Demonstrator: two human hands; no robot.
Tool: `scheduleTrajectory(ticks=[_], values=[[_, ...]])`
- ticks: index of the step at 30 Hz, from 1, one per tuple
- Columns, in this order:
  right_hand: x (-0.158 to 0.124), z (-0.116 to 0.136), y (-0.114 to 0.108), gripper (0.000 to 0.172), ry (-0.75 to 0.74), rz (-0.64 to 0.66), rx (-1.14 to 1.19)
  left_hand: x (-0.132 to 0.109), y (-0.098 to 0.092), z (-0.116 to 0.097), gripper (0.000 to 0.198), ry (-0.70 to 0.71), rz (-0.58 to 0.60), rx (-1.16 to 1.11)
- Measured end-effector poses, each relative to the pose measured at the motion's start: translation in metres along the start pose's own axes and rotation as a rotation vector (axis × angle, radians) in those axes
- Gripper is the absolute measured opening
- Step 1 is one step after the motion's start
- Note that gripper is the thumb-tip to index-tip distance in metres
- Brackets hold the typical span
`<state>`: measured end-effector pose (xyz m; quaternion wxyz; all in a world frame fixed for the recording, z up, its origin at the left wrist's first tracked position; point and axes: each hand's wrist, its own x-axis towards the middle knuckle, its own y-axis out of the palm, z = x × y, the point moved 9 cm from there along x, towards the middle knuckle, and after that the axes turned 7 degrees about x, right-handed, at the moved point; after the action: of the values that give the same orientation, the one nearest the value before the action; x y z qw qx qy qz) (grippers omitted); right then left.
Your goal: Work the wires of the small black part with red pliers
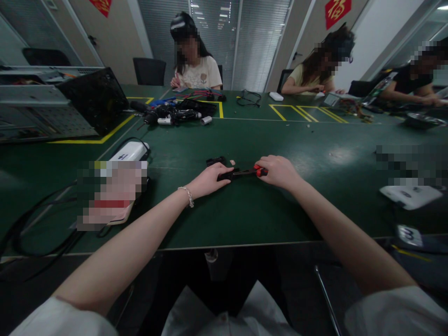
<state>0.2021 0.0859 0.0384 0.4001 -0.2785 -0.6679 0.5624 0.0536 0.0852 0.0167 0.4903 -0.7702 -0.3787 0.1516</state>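
Note:
My left hand (212,181), with a bracelet at the wrist, is closed on a small black part (226,176) lying low over the table. My right hand (280,172) grips the red handles of a pair of pliers (247,172). The pliers' long dark jaws point left and reach the black part; whether they clamp it I cannot tell. Just beyond my left hand lies another black piece (215,161), and near it a small pale scrap (232,162).
A computer case (31,109) with its panel swung out stands at the left. Cables and tools (175,111) are heaped at the back. A white power bank (131,151) and a blurred pinkish item lie left; a white device (411,195) lies right. Several people sit opposite.

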Motion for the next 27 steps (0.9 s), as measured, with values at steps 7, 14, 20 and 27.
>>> scheduleTrajectory(ticks=[7, 14, 20, 27], values=[[0.0002, 0.0008, 0.0009, 0.025, -0.013, -0.011, -0.016, 0.0004, -0.0008, -0.0023, 0.045, 0.008, -0.003, 0.017], [-0.0001, -0.0003, 0.0016, 0.025, -0.007, -0.012, -0.005, -0.0007, -0.0020, -0.0041, 0.044, -0.021, 0.020, 0.015], [0.0001, -0.0004, 0.0029, 0.026, -0.007, -0.012, -0.007, -0.0006, -0.0018, -0.0031, 0.045, -0.026, 0.033, 0.018], [0.0006, -0.0005, 0.0022, 0.025, -0.004, -0.012, -0.003, -0.0010, -0.0015, -0.0025, 0.043, -0.030, 0.029, 0.016]])
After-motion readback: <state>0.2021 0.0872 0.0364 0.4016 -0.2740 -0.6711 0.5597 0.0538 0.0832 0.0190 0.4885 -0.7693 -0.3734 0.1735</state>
